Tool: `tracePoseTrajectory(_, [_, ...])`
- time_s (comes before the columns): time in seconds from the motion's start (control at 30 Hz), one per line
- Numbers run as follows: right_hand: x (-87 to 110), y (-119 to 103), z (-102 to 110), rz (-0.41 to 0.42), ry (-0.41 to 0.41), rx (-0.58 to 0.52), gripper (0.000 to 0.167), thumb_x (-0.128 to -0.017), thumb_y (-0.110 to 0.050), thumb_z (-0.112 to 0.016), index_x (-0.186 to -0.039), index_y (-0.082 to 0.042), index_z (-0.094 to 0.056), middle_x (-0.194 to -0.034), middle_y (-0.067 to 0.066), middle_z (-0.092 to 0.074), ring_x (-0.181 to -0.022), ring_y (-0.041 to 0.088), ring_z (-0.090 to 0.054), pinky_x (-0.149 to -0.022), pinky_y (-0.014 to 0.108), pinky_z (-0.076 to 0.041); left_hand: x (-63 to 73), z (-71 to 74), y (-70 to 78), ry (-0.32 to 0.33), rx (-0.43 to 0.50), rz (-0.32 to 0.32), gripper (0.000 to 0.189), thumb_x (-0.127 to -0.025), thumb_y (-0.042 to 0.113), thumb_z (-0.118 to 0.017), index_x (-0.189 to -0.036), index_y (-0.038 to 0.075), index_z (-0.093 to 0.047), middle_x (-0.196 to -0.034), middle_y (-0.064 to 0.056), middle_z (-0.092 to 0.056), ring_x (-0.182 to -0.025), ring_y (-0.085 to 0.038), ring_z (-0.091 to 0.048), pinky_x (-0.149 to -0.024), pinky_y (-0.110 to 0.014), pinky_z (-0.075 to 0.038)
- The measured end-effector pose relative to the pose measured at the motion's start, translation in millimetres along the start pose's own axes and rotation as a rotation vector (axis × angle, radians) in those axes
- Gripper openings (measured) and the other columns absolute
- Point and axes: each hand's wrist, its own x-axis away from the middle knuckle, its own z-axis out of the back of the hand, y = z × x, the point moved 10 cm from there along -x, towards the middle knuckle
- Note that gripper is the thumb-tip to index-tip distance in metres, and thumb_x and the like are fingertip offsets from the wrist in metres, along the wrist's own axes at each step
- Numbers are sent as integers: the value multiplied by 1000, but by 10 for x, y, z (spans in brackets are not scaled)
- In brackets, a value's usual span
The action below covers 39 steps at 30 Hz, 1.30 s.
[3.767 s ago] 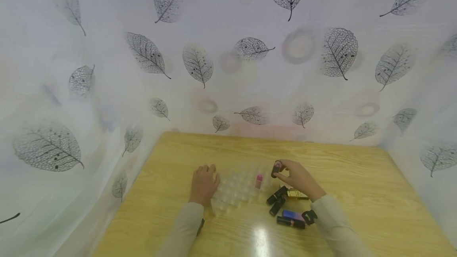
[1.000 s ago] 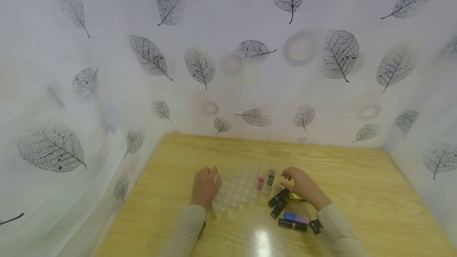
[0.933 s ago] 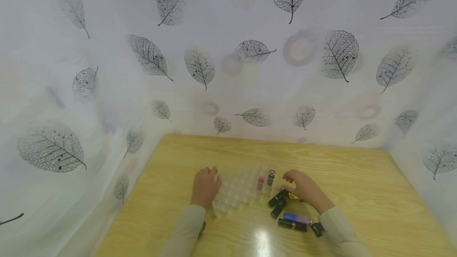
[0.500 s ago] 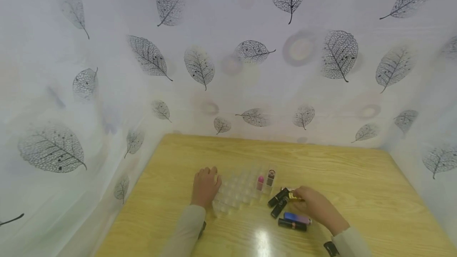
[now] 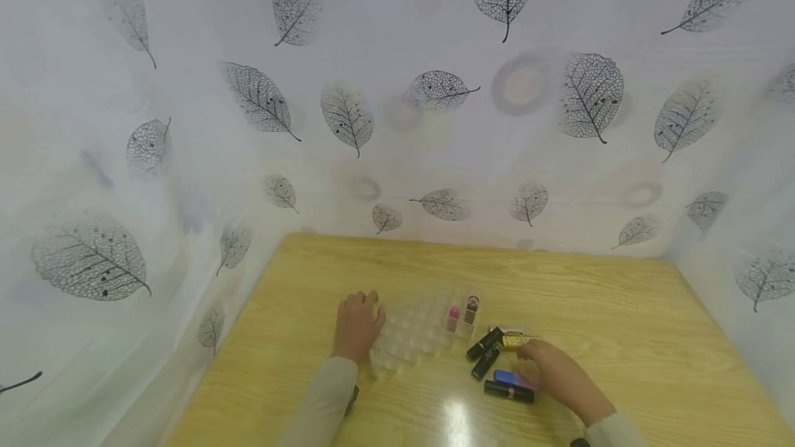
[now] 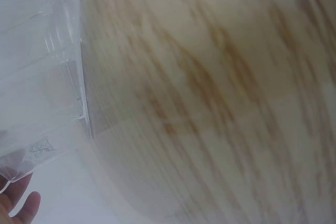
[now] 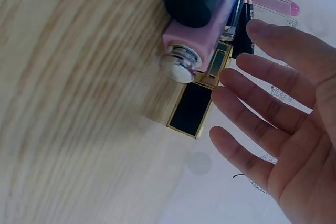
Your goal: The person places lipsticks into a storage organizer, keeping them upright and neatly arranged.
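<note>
head view: the left hand (image 5: 357,326) rests with relaxed fingers at the left end of the clear organizer (image 5: 406,336), on the surface (image 5: 621,309). 2 lipsticks (image 5: 453,318) stand in its right-hand slots. loose to the right lie 3 black tubes (image 5: 509,392), 1 blue-and-pink tube (image 5: 509,379) and 1 gold-trimmed tube (image 5: 514,341).

left wrist view: fingertips (image 6: 33,202) show at the organizer's corner.

right wrist view: the right hand (image 7: 286,108) is wide, holding nothing, near the gold-trimmed tube.

step in hand, as judged: selecting a loose tube. the next move calls for pinching 1.
</note>
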Motion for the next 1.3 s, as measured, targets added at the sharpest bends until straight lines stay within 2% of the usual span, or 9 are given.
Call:
tracePoseTrajectory(0.33, [-1, -9, -91, 104, -5, 25, 15, -76, -14, -73, -87, -8, -66, -85, 0, -66, -75, 17, -63, -67, 31, -53, 1, -6, -6, 21, -16, -13, 20, -85, 24, -62, -98, 10, -64, -80, -6, -61, -70, -19, -54, -69, -36, -48])
tracePoseTrajectory(0.63, [-9, 15, -124, 55, -51, -16, 16, -78, -18, -71, -90, -10, -66, -88, 1, -67, -78, 18, -63, -69, 34, -53, 8, -12, -14, 19, -17, -9, 21, -85, 25, -62, -99, 10, -64, -81, -6, -62, -71, -19, -54, -68, -36, -47])
tracePoseTrajectory(0.87, [-17, 16, -158, 57, -55, -20, 14, -81, -20, -69, -88, -9, -66, -84, -1, -66, -73, 14, -61, -65, 30, -51, 5, -4, -5, 24, -16, -13, 19, -84, 24, -63, -97, 10, -64, -79, -5, -61, -70, -19, -54, -68, -36, -48])
tracePoseTrajectory(1.03, [-6, 4, -169, 61, -70, -32, 16, -81, -21, -69, -90, -8, -66, -85, 0, -67, -73, 15, -62, -66, 32, -52, 3, 13, 8, 18, -21, -14, 19, -85, 23, -63, -98, 9, -64, -79, -6, -62, -70, -19, -54, -69, -36, -49])
tracePoseTrajectory(1.2, [8, -48, -145, 101, -64, -42, 16, -81, -19, -69, -90, -6, -66, -84, 1, -66, -72, 15, -62, -65, 31, -52, -4, 40, 28, 7, -18, -8, 19, -85, 23, -62, -98, 8, -64, -79, -6, -62, -71, -20, -55, -69, -36, -49])
tracePoseTrajectory(1.3, [6, -33, -153, 92, -72, -49, 15, -81, -17, -69, -90, -6, -66, -84, 1, -66, -73, 15, -62, -65, 31, -52, -7, 61, 42, 12, -25, -10, 19, -85, 23, -63, -97, 9, -64, -79, -6, -61, -70, -20, -54, -66, -35, -48])
